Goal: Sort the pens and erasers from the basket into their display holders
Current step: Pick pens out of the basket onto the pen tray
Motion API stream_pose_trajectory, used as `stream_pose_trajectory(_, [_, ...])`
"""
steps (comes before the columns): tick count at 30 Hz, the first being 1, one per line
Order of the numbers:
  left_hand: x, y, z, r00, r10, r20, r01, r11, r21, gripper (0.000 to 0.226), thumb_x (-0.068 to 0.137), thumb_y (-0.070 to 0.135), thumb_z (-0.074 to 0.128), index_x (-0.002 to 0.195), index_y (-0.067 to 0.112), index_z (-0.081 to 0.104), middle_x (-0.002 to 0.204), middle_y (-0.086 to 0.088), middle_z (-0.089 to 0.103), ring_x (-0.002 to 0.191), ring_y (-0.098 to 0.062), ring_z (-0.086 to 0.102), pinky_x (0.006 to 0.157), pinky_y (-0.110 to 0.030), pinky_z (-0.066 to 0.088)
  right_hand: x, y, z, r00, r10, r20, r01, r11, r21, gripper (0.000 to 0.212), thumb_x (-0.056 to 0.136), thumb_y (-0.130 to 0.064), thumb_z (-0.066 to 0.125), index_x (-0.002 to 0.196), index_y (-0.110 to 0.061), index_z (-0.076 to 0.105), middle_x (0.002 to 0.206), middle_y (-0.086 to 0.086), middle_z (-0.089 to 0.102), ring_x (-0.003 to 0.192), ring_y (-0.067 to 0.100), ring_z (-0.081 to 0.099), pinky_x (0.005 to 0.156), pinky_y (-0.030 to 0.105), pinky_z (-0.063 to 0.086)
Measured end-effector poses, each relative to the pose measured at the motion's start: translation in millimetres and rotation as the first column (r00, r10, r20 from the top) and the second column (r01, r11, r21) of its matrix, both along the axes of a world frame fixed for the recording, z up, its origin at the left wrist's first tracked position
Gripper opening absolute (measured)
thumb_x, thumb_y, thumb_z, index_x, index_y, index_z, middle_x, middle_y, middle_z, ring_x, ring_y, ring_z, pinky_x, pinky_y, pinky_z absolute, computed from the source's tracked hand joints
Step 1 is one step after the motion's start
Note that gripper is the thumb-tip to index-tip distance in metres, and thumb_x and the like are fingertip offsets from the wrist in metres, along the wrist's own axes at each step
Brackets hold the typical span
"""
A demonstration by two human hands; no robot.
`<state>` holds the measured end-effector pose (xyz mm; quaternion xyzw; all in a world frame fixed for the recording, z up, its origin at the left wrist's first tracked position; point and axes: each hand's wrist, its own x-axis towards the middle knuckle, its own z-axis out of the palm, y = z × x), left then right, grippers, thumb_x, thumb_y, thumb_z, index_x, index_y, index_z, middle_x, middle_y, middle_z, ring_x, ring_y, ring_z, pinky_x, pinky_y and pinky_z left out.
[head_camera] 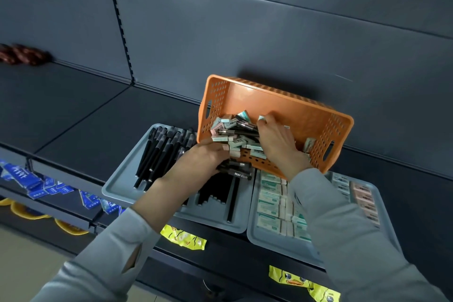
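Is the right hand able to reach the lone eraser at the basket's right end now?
Probably yes. The right hand is already inside the tilted basket, and the lone eraser lies uncovered just beside its wrist, with nothing between them.

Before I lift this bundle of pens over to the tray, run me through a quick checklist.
1. Left hand grip on the bundle of black pens: ok, fingers curled round it.
2. Orange perforated plastic basket steady: not ok, tilted forward, contents piled at its lower wall.
3. Grey plastic pen tray has room: ok, bare floor at its near left corner.
4. Right hand holding anything: cannot tell, fingers buried among the small boxed erasers.
5. Grey plastic eraser tray rows tidy: ok where visible; a sleeve hides part.
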<state>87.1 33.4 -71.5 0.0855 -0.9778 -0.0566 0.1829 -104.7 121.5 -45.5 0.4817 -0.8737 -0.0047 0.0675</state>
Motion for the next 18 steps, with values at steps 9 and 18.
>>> stream_pose_trajectory(9, [-25.8,3.1,30.6,0.823,0.39,-0.414,-0.22,0.889,0.4,0.024,0.093,0.006,0.056,0.115,0.007,0.048,0.083,-0.009,0.067,0.07,-0.033,0.063,0.057,-0.037,0.048,-3.9,32.2,17.2,0.961,-0.143,0.235,0.199,0.952,-0.234,0.025,0.096,-0.023,0.058,0.12,-0.015,0.057,0.122,0.011,0.054,0.114,0.031,0.053,0.101,0.046,0.043])
stream_pose_trajectory(18, [-45.5,38.5,32.1,0.862,0.463,-0.206,0.227,0.01,0.974,0.027,0.091,0.028,0.065,0.106,0.005,0.063,0.074,0.005,0.071,0.067,-0.01,0.068,0.059,-0.018,0.051,25.4,53.9,23.8,0.038,0.32,0.947,0.422,0.854,-0.305,0.022,0.101,-0.027,0.051,0.1,-0.008,0.06,0.071,0.006,0.062,0.061,0.014,0.056,0.054,0.025,0.048])
